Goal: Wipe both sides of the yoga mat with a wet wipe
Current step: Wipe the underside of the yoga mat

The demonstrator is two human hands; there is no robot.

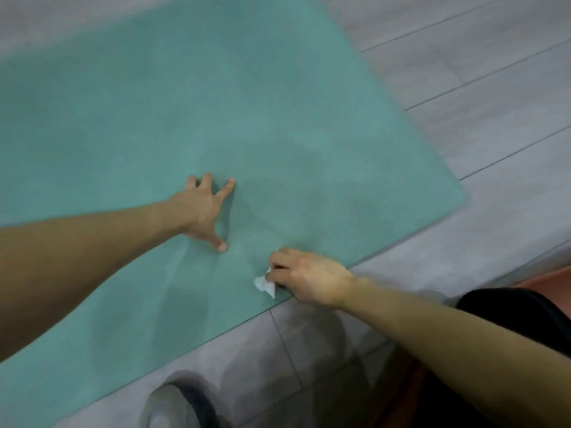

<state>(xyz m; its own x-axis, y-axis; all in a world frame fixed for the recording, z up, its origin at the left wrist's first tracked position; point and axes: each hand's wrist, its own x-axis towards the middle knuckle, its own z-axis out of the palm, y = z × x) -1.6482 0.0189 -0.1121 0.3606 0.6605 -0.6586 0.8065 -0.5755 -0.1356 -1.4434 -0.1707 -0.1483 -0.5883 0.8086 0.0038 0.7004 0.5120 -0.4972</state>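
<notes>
A grey plank floor (482,88) carries the teal yoga mat (185,103), which lies flat and spread across it. Near the mat's lower edge, a blurred round dark-rimmed object (182,406) also rests on the floor.

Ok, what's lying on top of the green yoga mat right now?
On the yoga mat, the left hand presses down with spread fingers, and the right hand grips a white wet wipe near the edge. Most of the wipe is hidden inside that fist.
</notes>
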